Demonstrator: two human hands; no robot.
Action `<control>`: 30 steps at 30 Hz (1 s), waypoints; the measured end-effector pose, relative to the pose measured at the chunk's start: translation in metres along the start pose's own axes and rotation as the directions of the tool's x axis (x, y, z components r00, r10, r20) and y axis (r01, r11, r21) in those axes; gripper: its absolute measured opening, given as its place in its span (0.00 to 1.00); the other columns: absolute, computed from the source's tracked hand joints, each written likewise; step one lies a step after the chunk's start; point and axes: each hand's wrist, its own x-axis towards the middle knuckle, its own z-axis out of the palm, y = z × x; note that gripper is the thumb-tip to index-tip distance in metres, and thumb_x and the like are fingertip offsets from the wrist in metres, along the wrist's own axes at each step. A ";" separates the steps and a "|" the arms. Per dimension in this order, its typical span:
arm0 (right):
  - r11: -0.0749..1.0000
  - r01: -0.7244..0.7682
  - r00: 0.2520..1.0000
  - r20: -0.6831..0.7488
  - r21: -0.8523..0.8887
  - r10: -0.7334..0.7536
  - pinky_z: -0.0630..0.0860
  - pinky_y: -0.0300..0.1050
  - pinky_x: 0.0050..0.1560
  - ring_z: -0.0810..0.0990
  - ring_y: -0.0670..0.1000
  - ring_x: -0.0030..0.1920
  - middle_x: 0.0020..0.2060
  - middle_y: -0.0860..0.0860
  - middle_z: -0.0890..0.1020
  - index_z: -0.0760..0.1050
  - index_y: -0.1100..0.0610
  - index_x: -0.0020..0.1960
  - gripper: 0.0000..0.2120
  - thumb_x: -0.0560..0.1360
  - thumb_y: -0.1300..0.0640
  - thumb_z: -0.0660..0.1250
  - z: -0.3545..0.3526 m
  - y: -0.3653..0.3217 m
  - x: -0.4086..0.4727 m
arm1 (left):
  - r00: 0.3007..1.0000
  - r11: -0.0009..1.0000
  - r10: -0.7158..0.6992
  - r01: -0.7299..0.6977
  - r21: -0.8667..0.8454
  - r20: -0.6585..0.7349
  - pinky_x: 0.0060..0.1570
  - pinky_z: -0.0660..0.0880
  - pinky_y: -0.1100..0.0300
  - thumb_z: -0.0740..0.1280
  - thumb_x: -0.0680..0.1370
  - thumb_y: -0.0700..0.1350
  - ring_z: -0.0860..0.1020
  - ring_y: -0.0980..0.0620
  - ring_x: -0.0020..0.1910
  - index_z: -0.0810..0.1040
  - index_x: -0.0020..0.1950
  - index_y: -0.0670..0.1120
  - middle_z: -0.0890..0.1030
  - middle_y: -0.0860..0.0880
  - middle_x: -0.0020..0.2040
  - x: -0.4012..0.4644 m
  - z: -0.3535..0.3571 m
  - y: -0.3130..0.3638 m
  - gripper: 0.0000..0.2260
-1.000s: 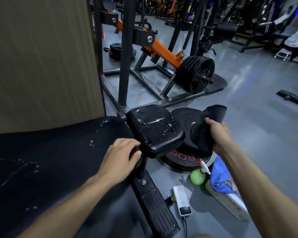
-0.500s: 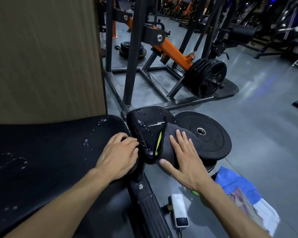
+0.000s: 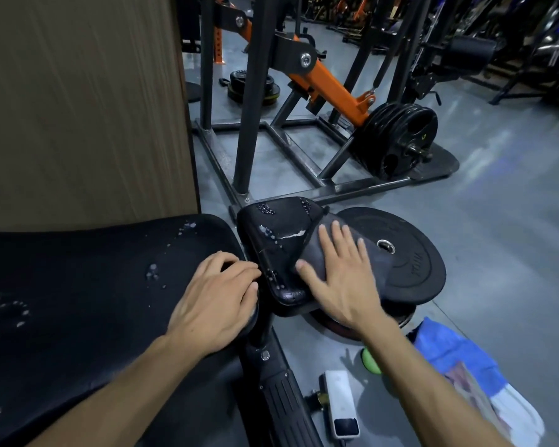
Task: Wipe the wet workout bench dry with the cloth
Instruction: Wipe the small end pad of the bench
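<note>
I see my right hand point(image 3: 342, 279) spread flat, fingers straight, pressing the dark grey cloth point(image 3: 317, 253) onto the right half of the small black padded seat surface point(image 3: 271, 243). Water droplets bead on the seat's uncovered left part. My left hand point(image 3: 217, 301) rests with fingers curled over the edge of the large black padded bench surface point(image 3: 94, 301), just beside the seat; droplets dot that pad too. A black rubber weight plate point(image 3: 410, 262) lies on the grey floor point(image 3: 497, 221) behind the cloth. A crumpled blue towel point(image 3: 459, 353) lies near my right forearm.
</note>
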 end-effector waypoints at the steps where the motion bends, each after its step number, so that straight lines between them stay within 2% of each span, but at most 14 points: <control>1: 0.997 0.063 0.998 -0.016 0.033 -0.063 0.39 0.53 0.79 0.42 0.50 0.81 0.81 0.52 0.48 0.49 0.53 0.82 0.41 0.76 0.29 0.48 -0.001 -0.010 -0.023 | 1.000 1.000 -0.009 0.009 -0.008 -0.003 0.68 0.61 0.59 0.56 0.81 0.52 0.70 0.55 0.62 0.80 0.62 0.53 0.79 0.62 0.61 0.000 0.000 -0.001 0.16; 3: 0.987 0.153 0.988 0.027 0.048 -0.154 0.40 0.53 0.79 0.41 0.47 0.80 0.81 0.50 0.46 0.48 0.51 0.82 0.41 0.77 0.29 0.48 -0.002 -0.006 -0.039 | 1.000 1.000 -0.012 0.012 -0.028 -0.004 0.68 0.63 0.58 0.56 0.81 0.52 0.69 0.55 0.62 0.80 0.62 0.53 0.79 0.62 0.61 0.001 0.001 0.000 0.16; 5: 0.989 0.147 0.987 0.065 0.009 -0.148 0.42 0.53 0.79 0.43 0.47 0.80 0.81 0.49 0.49 0.50 0.49 0.81 0.41 0.75 0.28 0.48 -0.004 0.011 -0.005 | 1.000 1.000 -0.010 0.010 -0.023 -0.006 0.68 0.61 0.60 0.56 0.81 0.51 0.69 0.55 0.63 0.80 0.63 0.53 0.79 0.62 0.62 0.001 0.001 -0.001 0.16; 6: 0.994 0.112 0.991 0.079 0.003 -0.112 0.44 0.53 0.79 0.46 0.49 0.81 0.81 0.50 0.51 0.51 0.49 0.81 0.42 0.74 0.27 0.48 -0.005 0.018 0.020 | 1.000 1.000 -0.003 0.003 -0.018 -0.002 0.68 0.60 0.61 0.56 0.81 0.51 0.69 0.55 0.63 0.80 0.63 0.53 0.79 0.62 0.62 0.002 0.000 -0.002 0.16; 10: 0.975 -0.218 0.957 0.204 0.044 0.205 0.51 0.56 0.78 0.49 0.53 0.80 0.81 0.54 0.51 0.47 0.52 0.82 0.44 0.75 0.28 0.52 -0.004 0.026 0.085 | 1.000 1.000 -0.013 0.013 -0.021 0.000 0.68 0.58 0.62 0.56 0.82 0.50 0.67 0.55 0.63 0.79 0.64 0.53 0.78 0.62 0.62 0.000 0.000 -0.002 0.16; 12: 0.984 -0.171 0.974 0.145 -0.048 0.176 0.47 0.56 0.79 0.47 0.53 0.81 0.81 0.55 0.49 0.46 0.52 0.82 0.44 0.74 0.27 0.47 -0.001 0.013 0.063 | 1.000 1.000 -0.003 0.003 -0.025 0.009 0.68 0.58 0.62 0.56 0.81 0.49 0.67 0.55 0.63 0.79 0.64 0.53 0.78 0.62 0.62 0.001 0.000 -0.003 0.16; 15: 0.997 0.070 0.997 0.041 -0.031 -0.069 0.39 0.53 0.79 0.41 0.51 0.81 0.81 0.52 0.46 0.46 0.52 0.82 0.43 0.75 0.29 0.45 -0.003 -0.016 -0.011 | 1.000 0.999 -0.015 0.015 -0.037 0.013 0.67 0.59 0.62 0.58 0.81 0.48 0.68 0.55 0.64 0.79 0.63 0.52 0.78 0.62 0.62 0.003 0.000 -0.003 0.15; 18: 0.977 0.214 0.972 0.108 -0.018 -0.211 0.41 0.52 0.79 0.39 0.46 0.80 0.81 0.47 0.45 0.45 0.48 0.82 0.40 0.77 0.30 0.49 -0.006 -0.010 -0.033 | 1.000 0.998 -0.014 0.015 -0.060 0.011 0.67 0.62 0.61 0.59 0.80 0.47 0.68 0.55 0.64 0.80 0.63 0.52 0.78 0.62 0.62 0.003 0.000 -0.003 0.14; 20: 0.981 0.190 0.979 0.089 -0.043 -0.186 0.45 0.52 0.79 0.47 0.47 0.80 0.81 0.48 0.51 0.50 0.47 0.81 0.40 0.75 0.29 0.50 -0.006 0.007 0.003 | 1.000 0.997 -0.021 0.022 -0.070 0.018 0.67 0.61 0.62 0.59 0.80 0.47 0.68 0.55 0.64 0.79 0.63 0.52 0.77 0.63 0.62 0.002 -0.001 -0.004 0.15; 22: 0.999 0.027 0.996 0.091 -0.021 -0.025 0.48 0.54 0.79 0.51 0.51 0.80 0.81 0.50 0.54 0.53 0.47 0.81 0.41 0.74 0.28 0.51 -0.005 0.018 0.049 | 0.999 0.998 -0.019 0.021 -0.061 0.029 0.67 0.60 0.63 0.58 0.81 0.47 0.67 0.56 0.65 0.79 0.64 0.53 0.77 0.63 0.63 0.003 0.000 -0.004 0.15; 24: 0.991 -0.130 0.981 0.141 -0.031 0.133 0.48 0.55 0.79 0.49 0.52 0.80 0.81 0.52 0.52 0.49 0.49 0.82 0.42 0.75 0.29 0.50 0.000 0.020 0.075 | 0.999 0.998 -0.022 0.024 -0.056 0.029 0.68 0.61 0.62 0.57 0.81 0.48 0.67 0.56 0.65 0.79 0.65 0.52 0.77 0.63 0.63 0.002 0.000 -0.004 0.16; 25: 0.987 -0.147 0.977 0.147 -0.059 0.154 0.47 0.55 0.79 0.47 0.52 0.81 0.81 0.52 0.50 0.47 0.49 0.82 0.42 0.75 0.29 0.48 0.002 0.016 0.074 | 0.999 0.998 -0.019 0.020 -0.054 0.029 0.68 0.62 0.61 0.57 0.81 0.48 0.67 0.55 0.65 0.79 0.64 0.52 0.77 0.63 0.63 0.002 -0.001 -0.004 0.16; 28: 0.995 -0.037 0.998 0.049 -0.093 0.041 0.41 0.54 0.79 0.43 0.51 0.81 0.81 0.52 0.48 0.47 0.51 0.82 0.40 0.75 0.31 0.44 0.003 -0.006 0.027 | 0.999 0.999 -0.003 0.005 -0.043 0.032 0.67 0.65 0.58 0.58 0.81 0.47 0.68 0.54 0.64 0.79 0.64 0.52 0.78 0.62 0.63 0.002 0.000 -0.005 0.15; 30: 0.995 0.089 0.996 0.006 -0.052 -0.089 0.40 0.54 0.79 0.40 0.50 0.80 0.81 0.51 0.46 0.46 0.50 0.82 0.38 0.78 0.33 0.47 0.004 -0.023 -0.023 | 0.999 0.999 -0.001 0.002 -0.038 0.036 0.66 0.65 0.58 0.58 0.80 0.47 0.68 0.53 0.64 0.79 0.63 0.52 0.78 0.62 0.63 0.003 0.000 -0.004 0.15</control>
